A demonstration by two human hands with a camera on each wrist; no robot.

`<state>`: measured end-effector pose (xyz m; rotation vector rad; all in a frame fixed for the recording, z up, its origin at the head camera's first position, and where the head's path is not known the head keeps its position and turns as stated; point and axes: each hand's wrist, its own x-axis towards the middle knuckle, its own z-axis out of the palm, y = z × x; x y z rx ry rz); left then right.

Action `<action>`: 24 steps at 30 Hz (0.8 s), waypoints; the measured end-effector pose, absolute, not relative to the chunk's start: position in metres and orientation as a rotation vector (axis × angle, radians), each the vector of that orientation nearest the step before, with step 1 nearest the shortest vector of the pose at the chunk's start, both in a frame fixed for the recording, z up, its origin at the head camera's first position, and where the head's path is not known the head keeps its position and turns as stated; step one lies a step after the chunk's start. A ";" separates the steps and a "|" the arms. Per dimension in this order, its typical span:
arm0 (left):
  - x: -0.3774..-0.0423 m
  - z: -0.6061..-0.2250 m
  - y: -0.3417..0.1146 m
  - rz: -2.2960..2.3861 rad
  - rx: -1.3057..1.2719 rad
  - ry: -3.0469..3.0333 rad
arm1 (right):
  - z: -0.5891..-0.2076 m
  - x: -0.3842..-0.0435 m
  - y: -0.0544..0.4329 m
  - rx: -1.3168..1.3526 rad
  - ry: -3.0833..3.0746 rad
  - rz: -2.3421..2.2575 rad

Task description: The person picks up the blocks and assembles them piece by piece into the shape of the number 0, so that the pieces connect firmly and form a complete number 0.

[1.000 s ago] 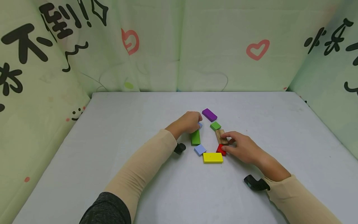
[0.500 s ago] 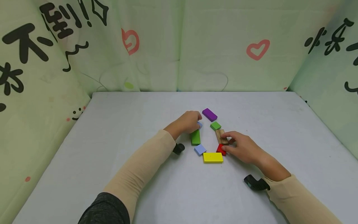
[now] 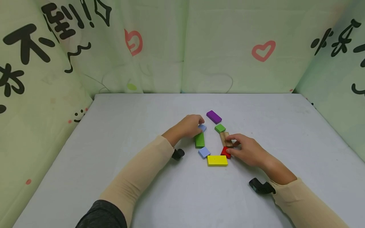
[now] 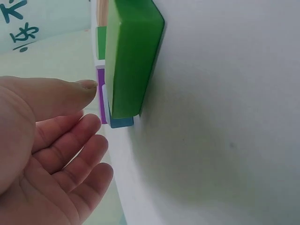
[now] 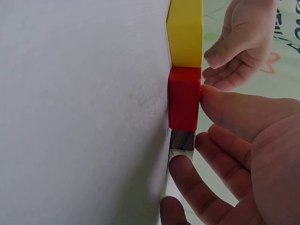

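Observation:
Several coloured blocks form a ring on the table. My left hand [image 3: 189, 125] is at the ring's far left, fingers loosely bent beside a light blue block [image 3: 202, 127]. In the left wrist view nothing is between thumb and fingers, and a green block [image 4: 133, 61] stands in front of the blue one. My right hand [image 3: 247, 148] rests at the right side. Its thumb touches the red block [image 5: 184, 98], and its fingertips lie by the wooden block [image 3: 224, 138]. A long yellow block [image 3: 217, 161] forms the near side, with another light blue block [image 3: 204, 152] at its left corner.
A purple block [image 3: 214, 117] lies at the ring's far end, apart from a small green block [image 3: 220, 128]. The white table [image 3: 119, 114] ends at a pale green printed curtain [image 3: 216, 47] behind and at both sides.
My left hand has drawn back slightly to the left, showing more of the far light blue block. My right hand and the blocks stay where they were.

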<state>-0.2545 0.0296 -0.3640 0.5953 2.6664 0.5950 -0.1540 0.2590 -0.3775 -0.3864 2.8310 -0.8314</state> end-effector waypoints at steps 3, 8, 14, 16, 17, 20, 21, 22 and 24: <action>-0.251 -0.363 0.027 0.610 0.600 2.663 | -0.377 -0.154 0.259 -0.389 2.830 -0.832; -0.246 -0.367 0.022 0.625 0.596 2.660 | -0.378 -0.154 0.259 -0.389 2.832 -0.835; -0.240 -0.371 0.019 0.652 0.620 2.664 | -0.378 -0.154 0.259 -0.395 2.833 -0.831; -0.238 -0.370 0.018 0.661 0.631 2.661 | -0.378 -0.154 0.259 -0.395 2.834 -0.827; -0.237 -0.370 0.018 0.665 0.635 2.658 | -0.378 -0.154 0.259 -0.395 2.834 -0.826; -0.235 -0.370 0.019 0.662 0.649 2.653 | -0.377 -0.154 0.259 -0.396 2.834 -0.828; -0.234 -0.370 0.019 0.657 0.652 2.655 | -0.377 -0.154 0.258 -0.397 2.834 -0.829; -0.233 -0.370 0.019 0.653 0.655 2.655 | -0.377 -0.154 0.258 -0.401 2.834 -0.831; -0.231 -0.370 0.019 0.641 0.656 2.655 | -0.377 -0.154 0.258 -0.405 2.832 -0.835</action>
